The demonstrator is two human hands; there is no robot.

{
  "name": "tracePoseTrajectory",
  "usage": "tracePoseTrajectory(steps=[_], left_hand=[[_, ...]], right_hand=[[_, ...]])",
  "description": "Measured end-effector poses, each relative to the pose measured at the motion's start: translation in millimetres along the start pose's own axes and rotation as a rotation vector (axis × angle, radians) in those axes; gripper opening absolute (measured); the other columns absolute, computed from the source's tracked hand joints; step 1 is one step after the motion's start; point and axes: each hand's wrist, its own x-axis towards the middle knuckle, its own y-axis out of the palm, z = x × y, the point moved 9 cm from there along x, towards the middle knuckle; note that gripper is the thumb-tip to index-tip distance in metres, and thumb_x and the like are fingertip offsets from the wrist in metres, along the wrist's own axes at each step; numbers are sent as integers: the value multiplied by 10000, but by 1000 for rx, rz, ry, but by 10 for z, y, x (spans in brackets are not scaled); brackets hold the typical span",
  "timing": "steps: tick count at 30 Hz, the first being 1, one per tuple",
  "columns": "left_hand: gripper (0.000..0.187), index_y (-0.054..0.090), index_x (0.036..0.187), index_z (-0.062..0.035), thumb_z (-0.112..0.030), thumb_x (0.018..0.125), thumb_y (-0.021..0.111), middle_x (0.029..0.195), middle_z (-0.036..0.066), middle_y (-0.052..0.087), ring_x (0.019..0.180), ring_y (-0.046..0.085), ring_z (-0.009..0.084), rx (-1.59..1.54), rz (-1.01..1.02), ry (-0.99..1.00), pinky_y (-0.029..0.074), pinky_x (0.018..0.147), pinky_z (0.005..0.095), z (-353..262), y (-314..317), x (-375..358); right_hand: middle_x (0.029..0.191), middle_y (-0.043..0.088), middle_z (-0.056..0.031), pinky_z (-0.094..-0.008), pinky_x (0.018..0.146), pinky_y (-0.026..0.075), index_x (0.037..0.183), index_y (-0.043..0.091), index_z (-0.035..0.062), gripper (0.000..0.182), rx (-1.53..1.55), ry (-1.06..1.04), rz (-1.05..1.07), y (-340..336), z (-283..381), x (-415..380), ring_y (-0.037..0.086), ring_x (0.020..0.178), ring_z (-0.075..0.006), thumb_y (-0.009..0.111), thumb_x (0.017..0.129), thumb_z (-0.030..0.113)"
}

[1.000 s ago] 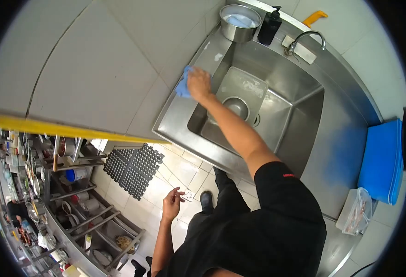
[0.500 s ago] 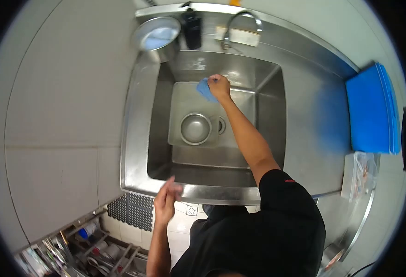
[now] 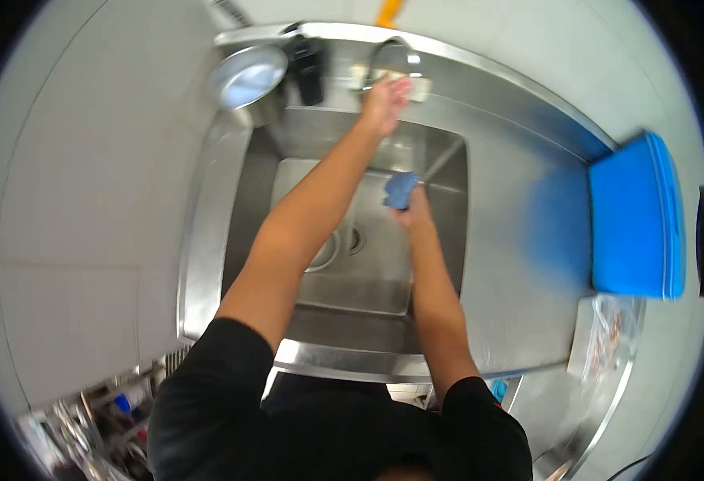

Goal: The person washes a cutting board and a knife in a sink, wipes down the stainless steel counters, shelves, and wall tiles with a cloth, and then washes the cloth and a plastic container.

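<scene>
My left hand [image 3: 385,104] reaches over the sink's back edge to the curved faucet [image 3: 392,46]. Its fingers, somewhat blurred, look stretched out and overlap the faucet's lower part. Over the sink basin [image 3: 344,325], my right hand [image 3: 413,210] is closed on a blue cloth [image 3: 401,189], which bunches up above the fingers. Beneath my left forearm, a round metal bowl [image 3: 324,255] shows only in part. It lies low in the sink beside the drain [image 3: 357,240].
A metal pot [image 3: 249,78] and a black pump bottle [image 3: 308,74] stand at the sink's back left. On the right are a blue bin [image 3: 636,220] and a clear plastic container [image 3: 604,337]. Utensils fill a rack [image 3: 79,433] at lower left.
My left hand has moved from the sink's front edge up to the faucet. My right hand, still gripping the blue cloth, has come nearer and to the right. The view has shifted slightly.
</scene>
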Motion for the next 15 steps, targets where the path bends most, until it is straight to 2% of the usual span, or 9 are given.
tracePoseTrajectory(steps=[2,4,7,8,9,10,11,13,15], left_hand=[[404,510,1144,-20,-341,901,473,1087,132,569,1039,515,205,336,-57,-128,431,807,335,61,-170,-123],[380,520,1129,-30,-327,894,488,1065,123,577,968,537,195,945,6,-48,445,781,334,35,-251,-455],[399,510,1149,-15,-323,896,498,1061,124,582,939,550,193,1222,6,53,449,787,327,246,-821,-612],[405,499,1166,-10,-315,899,494,1072,134,583,951,556,207,1170,18,4,446,802,329,139,-794,-807],[412,488,1184,-5,-306,903,490,1084,144,584,963,562,221,1116,38,-47,442,817,330,-20,-776,-1008],[409,483,1193,-4,-294,904,489,1099,162,581,984,564,236,1182,-9,37,438,837,334,-145,-896,-1067],[407,479,1202,-3,-281,905,488,1114,181,578,1005,567,250,1245,-50,125,434,856,337,-256,-1007,-1097],[412,470,1214,4,-267,903,484,1133,207,568,1039,562,302,1225,-30,62,426,893,352,-348,-1095,-1184],[452,442,1232,30,-267,897,497,1162,232,539,1078,532,327,1230,-84,147,404,927,362,-628,-1109,-1294]], right_hand=[[847,622,2,-285,514,471,985,581,151,296,-63,55,14,24,-67,141,590,707,-132,424,915,391],[850,623,2,-288,499,471,987,581,148,292,-116,117,-6,312,-39,213,594,697,-130,424,919,385],[871,636,-86,-334,548,500,1015,585,7,376,-562,-36,111,865,221,273,618,681,-170,560,853,346],[862,637,-112,-338,551,504,979,596,-30,404,-684,-105,147,1026,321,269,630,691,-187,596,830,345],[867,639,-124,-348,562,509,948,606,-48,443,-1128,-203,292,1207,397,513,633,702,-212,623,806,371],[872,641,-136,-357,573,514,917,616,-67,484,-1576,-290,434,1273,395,693,637,713,-237,650,783,397],[872,641,-136,-357,573,514,917,616,-67,484,-1571,-291,395,1316,547,548,637,713,-237,650,783,397],[877,650,-120,-368,732,493,860,673,8,541,-1793,-137,71,1439,950,111,619,811,-236,605,785,539],[892,652,-126,-368,751,485,894,673,9,555,-1749,-190,125,1426,1137,-43,614,821,-232,633,755,545]])
